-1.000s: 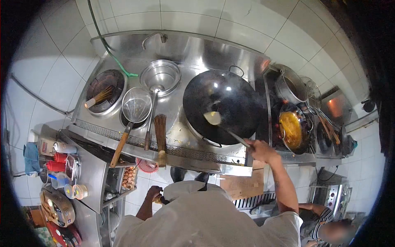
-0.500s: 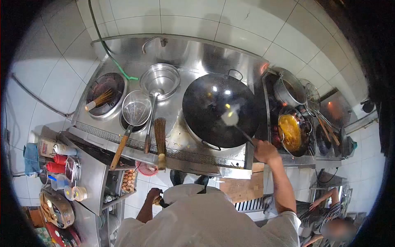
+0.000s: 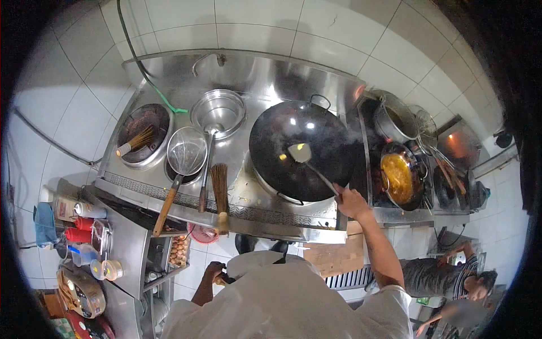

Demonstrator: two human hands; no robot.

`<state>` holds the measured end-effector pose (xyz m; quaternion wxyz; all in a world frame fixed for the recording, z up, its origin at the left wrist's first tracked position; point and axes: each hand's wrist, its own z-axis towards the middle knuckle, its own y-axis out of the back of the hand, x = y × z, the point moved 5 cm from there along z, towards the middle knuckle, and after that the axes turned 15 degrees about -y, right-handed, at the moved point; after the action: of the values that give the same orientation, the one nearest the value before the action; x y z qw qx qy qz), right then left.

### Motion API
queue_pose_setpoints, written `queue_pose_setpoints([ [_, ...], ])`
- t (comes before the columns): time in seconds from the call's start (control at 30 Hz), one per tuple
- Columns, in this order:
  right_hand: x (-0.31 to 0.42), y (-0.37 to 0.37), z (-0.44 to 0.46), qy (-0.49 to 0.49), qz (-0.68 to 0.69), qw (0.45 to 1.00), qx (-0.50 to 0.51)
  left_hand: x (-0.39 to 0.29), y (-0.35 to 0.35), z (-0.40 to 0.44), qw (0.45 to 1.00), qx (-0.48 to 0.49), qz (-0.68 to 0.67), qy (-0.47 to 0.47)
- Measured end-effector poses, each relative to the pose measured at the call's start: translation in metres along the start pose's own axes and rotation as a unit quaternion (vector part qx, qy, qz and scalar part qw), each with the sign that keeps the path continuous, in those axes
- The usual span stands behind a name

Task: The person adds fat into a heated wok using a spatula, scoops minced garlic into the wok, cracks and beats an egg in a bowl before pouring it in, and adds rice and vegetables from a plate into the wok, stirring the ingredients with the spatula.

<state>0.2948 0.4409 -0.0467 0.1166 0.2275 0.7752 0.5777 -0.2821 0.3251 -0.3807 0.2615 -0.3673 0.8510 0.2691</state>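
My right hand [image 3: 354,203] is closed round the handle of a wok spatula [image 3: 316,172]. Its pale, flat blade is inside the big black wok [image 3: 271,133], touching or just above the metal. Small yellow pieces of food [image 3: 283,157] lie left of the blade, with a little yellow on the blade too. Thin steam rises at the wok's right side. Down beside my waist, my left hand [image 3: 214,272] is curled, its fingers partly hidden; what it grips, something small and dark, I cannot make out.
Left of the wok are a wire strainer [image 3: 187,151], a long-handled ladle [image 3: 207,164], a bamboo brush [image 3: 219,189] and a metal bowl [image 3: 218,113]. To the right sits a pan of orange-yellow liquid [image 3: 397,178] beside a pot [image 3: 395,118]. Another person [image 3: 435,278] is at lower right.
The spatula blade has moved up and left in the wok, my right hand slightly left with it. More steam shows. The other person's body is more in view; my left hand has barely shifted.
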Motion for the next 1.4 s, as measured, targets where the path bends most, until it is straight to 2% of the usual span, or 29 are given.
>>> queue_pose_setpoints([
  [0.03,0.000,0.012,-0.010,0.018,-0.009,1.000,-0.013,0.028,-0.004,0.020,0.994,0.009,0.053,-0.098],
  [0.07,0.001,0.021,-0.020,0.021,-0.015,1.000,-0.016,0.042,-0.009,0.038,0.931,0.035,0.271,-0.241],
  [0.13,0.000,0.030,-0.039,0.017,-0.022,0.999,-0.041,0.060,-0.009,0.036,0.984,-0.003,0.100,-0.149],
  [0.17,-0.001,0.025,-0.046,0.023,-0.028,0.998,-0.044,0.057,-0.009,0.039,0.962,0.004,0.192,-0.192],
  [0.2,-0.007,0.019,-0.055,0.013,0.012,0.997,-0.080,0.061,-0.007,0.032,0.997,-0.026,0.060,-0.034],
  [0.27,-0.016,0.008,-0.066,0.006,0.049,0.992,-0.118,0.056,-0.009,0.027,0.996,-0.041,0.068,-0.039],
  [0.3,-0.020,0.006,-0.070,0.026,0.112,0.981,-0.154,0.065,-0.010,0.030,0.993,-0.039,0.030,-0.108],
  [0.33,-0.022,0.006,-0.074,0.045,0.176,0.965,-0.188,0.062,-0.011,0.028,0.993,-0.040,0.027,-0.110],
  [0.37,-0.029,-0.001,-0.075,-0.016,0.142,0.976,-0.165,0.059,-0.012,0.025,0.992,-0.021,0.036,-0.118],
  [0.47,-0.025,0.002,-0.086,0.009,0.167,0.961,-0.218,0.052,-0.012,0.032,0.984,0.013,0.088,-0.152],
  [0.53,-0.026,0.000,-0.088,-0.045,0.185,0.968,-0.164,0.048,-0.013,0.035,0.966,0.033,0.167,-0.193],
  [0.57,-0.027,-0.002,-0.089,-0.026,0.216,0.958,-0.186,0.055,-0.013,0.037,0.992,0.014,0.067,-0.109],
  [0.6,-0.026,0.001,-0.092,-0.007,0.246,0.947,-0.208,0.055,-0.011,0.038,0.991,0.014,0.067,-0.112],
  [0.67,-0.023,0.002,-0.095,0.000,0.256,0.942,-0.218,0.033,-0.007,0.032,0.906,0.022,0.212,-0.366],
  [0.7,-0.020,0.002,-0.097,0.008,0.267,0.937,-0.226,0.026,-0.008,0.031,0.905,0.022,0.213,-0.368],
  [0.77,-0.014,-0.004,-0.099,0.013,0.306,0.925,-0.227,0.029,-0.007,0.038,0.981,0.029,0.126,-0.143],
  [0.87,-0.018,-0.030,-0.093,0.011,0.374,0.906,-0.196,0.030,-0.007,0.044,0.973,0.029,0.138,-0.182],
  [0.9,-0.016,-0.035,-0.092,0.031,0.396,0.897,-0.193,0.038,-0.009,0.043,0.991,0.008,0.056,-0.123],
  [0.93,-0.014,-0.040,-0.092,0.052,0.418,0.887,-0.190,0.040,-0.007,0.044,0.991,0.007,0.058,-0.123],
  [1.0,-0.013,-0.045,-0.092,0.051,0.426,0.886,-0.176,0.028,-0.006,0.045,0.954,0.024,0.194,-0.226],
  [1.03,-0.013,-0.048,-0.092,0.027,0.463,0.876,-0.136,0.037,-0.007,0.037,0.988,0.007,0.038,-0.149],
  [1.07,-0.013,-0.052,-0.091,0.003,0.498,0.862,-0.096,0.034,-0.004,0.037,0.988,0.006,0.039,-0.149],
  [1.1,-0.014,-0.048,-0.091,0.003,0.499,0.861,-0.095,0.028,-0.006,0.039,0.944,0.035,0.209,-0.254],
  [1.13,-0.016,-0.042,-0.089,-0.003,0.475,0.876,-0.086,0.021,-0.009,0.030,0.860,0.064,0.370,-0.346],
  [1.17,-0.020,-0.035,-0.085,-0.009,0.450,0.890,-0.076,0.040,-0.008,0.032,0.987,0.020,0.079,-0.140],
  [1.2,-0.017,-0.005,-0.085,0.035,0.367,0.924,-0.099,0.052,-0.010,0.048,0.955,0.044,0.248,-0.155],
  [1.27,-0.037,0.007,-0.072,0.028,0.360,0.929,-0.075,0.067,-0.015,0.049,0.972,0.074,0.215,-0.052],
  [1.33,-0.016,0.062,-0.079,0.016,0.167,0.985,-0.049,0.058,-0.007,0.035,0.977,0.050,0.192,-0.072],
  [1.4,-0.018,0.064,-0.069,0.040,0.136,0.989,-0.048,0.059,-0.008,0.035,0.993,0.030,0.081,-0.085],
])
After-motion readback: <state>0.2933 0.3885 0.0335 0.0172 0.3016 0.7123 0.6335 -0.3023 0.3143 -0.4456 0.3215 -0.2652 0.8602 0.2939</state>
